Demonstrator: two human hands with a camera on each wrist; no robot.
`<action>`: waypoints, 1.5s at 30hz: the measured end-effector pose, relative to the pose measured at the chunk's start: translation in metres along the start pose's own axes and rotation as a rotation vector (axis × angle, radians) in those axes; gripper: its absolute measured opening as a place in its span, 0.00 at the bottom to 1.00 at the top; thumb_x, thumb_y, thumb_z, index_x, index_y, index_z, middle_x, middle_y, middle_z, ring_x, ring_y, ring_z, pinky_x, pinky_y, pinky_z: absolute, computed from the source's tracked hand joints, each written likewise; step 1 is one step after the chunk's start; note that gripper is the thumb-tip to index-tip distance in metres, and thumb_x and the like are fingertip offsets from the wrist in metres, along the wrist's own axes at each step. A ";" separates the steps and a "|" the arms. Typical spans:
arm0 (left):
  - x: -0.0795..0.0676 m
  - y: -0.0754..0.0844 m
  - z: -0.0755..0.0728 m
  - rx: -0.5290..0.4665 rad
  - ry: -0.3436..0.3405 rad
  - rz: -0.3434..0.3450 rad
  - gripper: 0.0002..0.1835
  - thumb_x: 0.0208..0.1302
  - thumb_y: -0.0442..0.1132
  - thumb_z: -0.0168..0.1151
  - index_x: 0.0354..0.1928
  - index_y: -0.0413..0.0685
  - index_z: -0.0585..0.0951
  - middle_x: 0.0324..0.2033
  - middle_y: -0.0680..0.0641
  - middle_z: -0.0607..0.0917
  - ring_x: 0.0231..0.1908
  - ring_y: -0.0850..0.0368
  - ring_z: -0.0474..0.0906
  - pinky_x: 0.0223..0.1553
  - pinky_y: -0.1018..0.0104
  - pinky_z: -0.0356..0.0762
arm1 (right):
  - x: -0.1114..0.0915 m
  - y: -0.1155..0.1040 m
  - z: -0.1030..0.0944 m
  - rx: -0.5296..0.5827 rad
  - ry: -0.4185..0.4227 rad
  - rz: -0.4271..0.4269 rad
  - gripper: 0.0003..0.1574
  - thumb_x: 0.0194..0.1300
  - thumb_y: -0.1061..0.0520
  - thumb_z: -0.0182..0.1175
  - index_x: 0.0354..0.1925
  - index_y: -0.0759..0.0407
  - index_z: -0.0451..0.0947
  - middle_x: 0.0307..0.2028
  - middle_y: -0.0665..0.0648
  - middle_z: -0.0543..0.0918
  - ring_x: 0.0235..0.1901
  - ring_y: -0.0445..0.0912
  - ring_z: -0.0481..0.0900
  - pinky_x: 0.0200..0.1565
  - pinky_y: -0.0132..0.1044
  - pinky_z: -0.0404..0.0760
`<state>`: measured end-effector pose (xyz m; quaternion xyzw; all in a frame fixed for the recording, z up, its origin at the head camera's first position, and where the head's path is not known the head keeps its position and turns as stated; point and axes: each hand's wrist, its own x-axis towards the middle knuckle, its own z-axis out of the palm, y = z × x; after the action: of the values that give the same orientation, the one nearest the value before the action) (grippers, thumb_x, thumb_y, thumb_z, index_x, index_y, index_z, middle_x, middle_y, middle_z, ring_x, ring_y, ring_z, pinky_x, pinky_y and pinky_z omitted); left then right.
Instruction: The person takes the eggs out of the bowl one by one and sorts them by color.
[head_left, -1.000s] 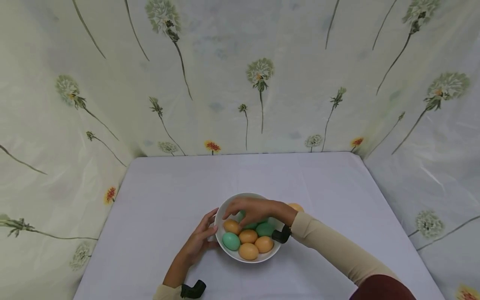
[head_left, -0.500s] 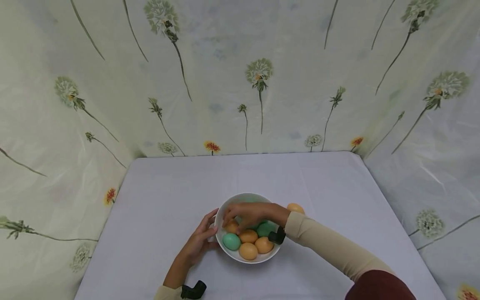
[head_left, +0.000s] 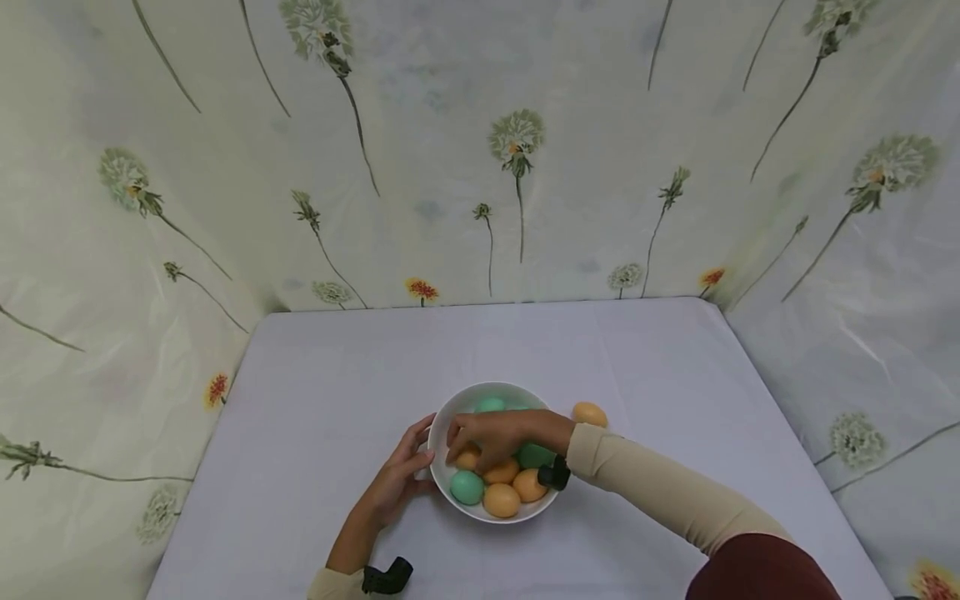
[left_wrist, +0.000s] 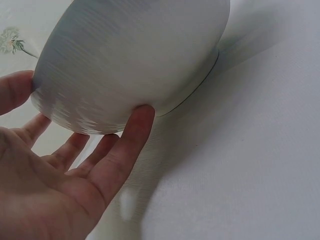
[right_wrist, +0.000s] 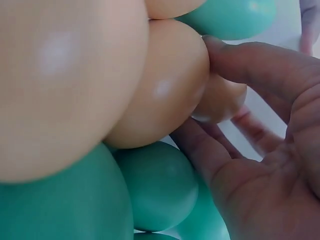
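A white bowl (head_left: pixel 442 487) on the table holds several orange and green eggs. My left hand (head_left: pixel 396 482) steadies its left side; in the left wrist view, the thumb and spread fingers (left_wrist: pixel 125 145) bend around the outer wall. Inside the bowl, my right hand (head_left: pixel 491 433) reaches down with thumb and fingers around an orange egg (head_left: pixel 467 459). The right wrist view has this orange egg (right_wrist: pixel 225 99) between thumb and fingers, with another orange egg (right_wrist: pixel 167 85) against the thumb tip. A green egg (head_left: pixel 467 487) lies near the front. The right hand covers part of the eggs.
One orange egg (head_left: pixel 590 414) lies on the white-covered table (head_left: pixel 337 375), just right of the bowl and beside the right forearm. A flower-printed cloth (head_left: pixel 585 167) hangs behind the table and along both sides.
My right hand has lowered into the bowl and its fingers have closed in around the orange egg. A green egg at the back has come into sight. The left hand stays on the bowl.
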<state>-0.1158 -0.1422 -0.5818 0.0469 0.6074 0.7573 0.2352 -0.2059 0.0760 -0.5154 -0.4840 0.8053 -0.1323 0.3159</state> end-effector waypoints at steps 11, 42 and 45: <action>0.000 -0.002 0.002 -0.020 0.010 -0.002 0.32 0.76 0.40 0.48 0.77 0.62 0.54 0.76 0.41 0.53 0.70 0.35 0.59 0.55 0.42 0.77 | 0.000 -0.003 0.002 0.018 -0.002 0.011 0.24 0.60 0.60 0.69 0.52 0.37 0.85 0.54 0.41 0.72 0.49 0.32 0.69 0.56 0.31 0.71; -0.001 -0.001 0.007 0.006 0.039 -0.011 0.31 0.75 0.44 0.51 0.77 0.62 0.56 0.75 0.41 0.56 0.66 0.40 0.68 0.55 0.41 0.77 | -0.098 0.023 -0.057 0.210 0.241 0.023 0.24 0.63 0.61 0.66 0.58 0.49 0.80 0.60 0.53 0.68 0.58 0.47 0.71 0.49 0.35 0.80; -0.001 -0.002 0.006 0.016 0.050 -0.014 0.31 0.75 0.43 0.51 0.77 0.63 0.56 0.75 0.42 0.57 0.66 0.39 0.68 0.55 0.40 0.77 | -0.119 0.034 -0.063 0.248 0.296 0.074 0.25 0.62 0.61 0.67 0.57 0.46 0.80 0.60 0.54 0.68 0.58 0.48 0.72 0.49 0.35 0.81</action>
<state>-0.1123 -0.1363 -0.5823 0.0254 0.6194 0.7517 0.2250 -0.2301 0.1900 -0.4395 -0.3868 0.8376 -0.2885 0.2560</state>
